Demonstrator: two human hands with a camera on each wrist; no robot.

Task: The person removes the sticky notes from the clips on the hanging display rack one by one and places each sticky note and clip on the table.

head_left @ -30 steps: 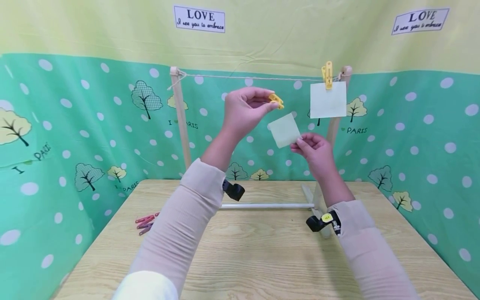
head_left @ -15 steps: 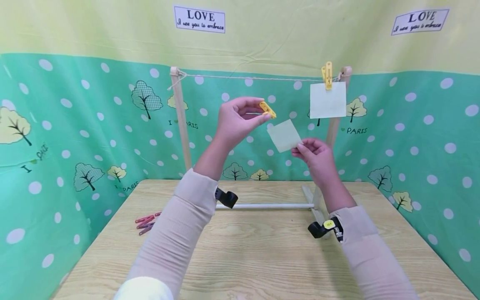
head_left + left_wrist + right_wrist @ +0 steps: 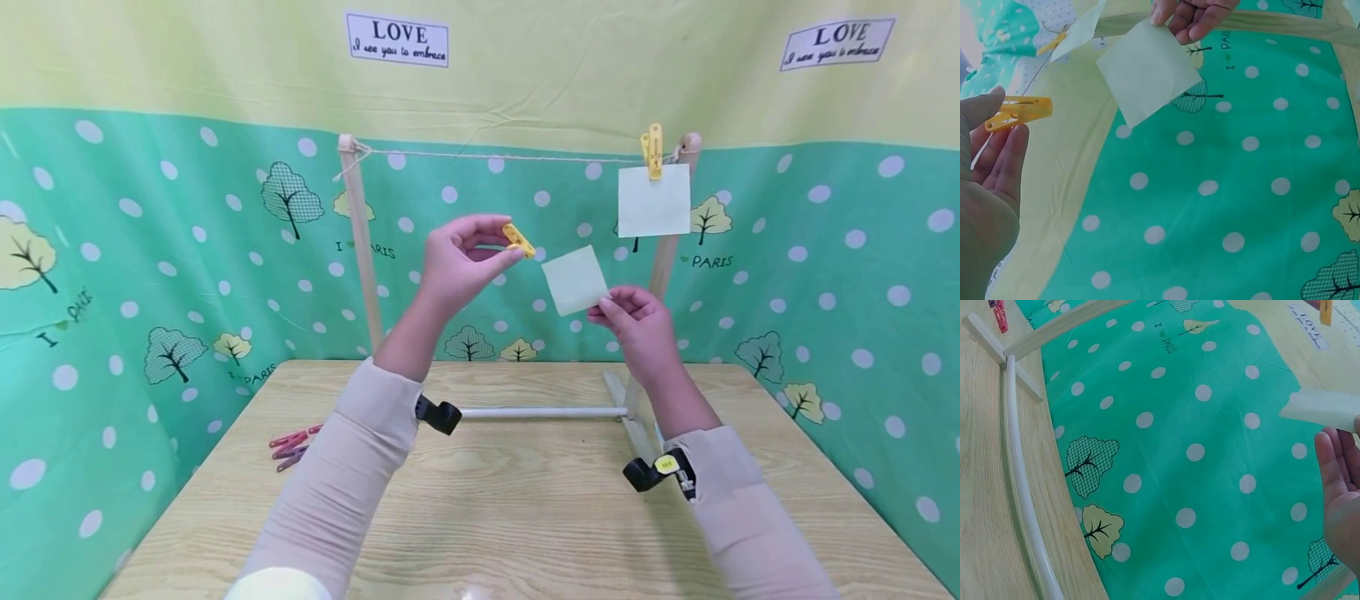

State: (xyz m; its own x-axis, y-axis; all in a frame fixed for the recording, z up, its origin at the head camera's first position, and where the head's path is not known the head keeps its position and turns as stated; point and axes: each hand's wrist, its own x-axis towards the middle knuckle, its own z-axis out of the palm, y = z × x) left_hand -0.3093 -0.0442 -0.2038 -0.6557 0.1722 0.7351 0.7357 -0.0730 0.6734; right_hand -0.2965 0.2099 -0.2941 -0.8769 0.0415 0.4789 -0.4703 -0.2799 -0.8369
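- 2 yellow pegs [image 3: 519, 240]: left hand [image 3: 461, 262] pinches 1 at its fingertips; 1 on the string [image 3: 525, 157].
- 2 paper squares [image 3: 576, 281]: right hand [image 3: 647, 332] pinches 1, leftward, by a corner; 1 hangs.

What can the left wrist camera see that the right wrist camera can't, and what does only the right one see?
Only the left wrist view: the hanging paper, the clip on top of it and the string.

Only the right wrist view: the red clips and the left post's wooden foot.

Both: the right hand, the pale paper it pinches, the green dotted cloth, and the yellow clip in the left hand, though the right view catches just a bit of that clip.
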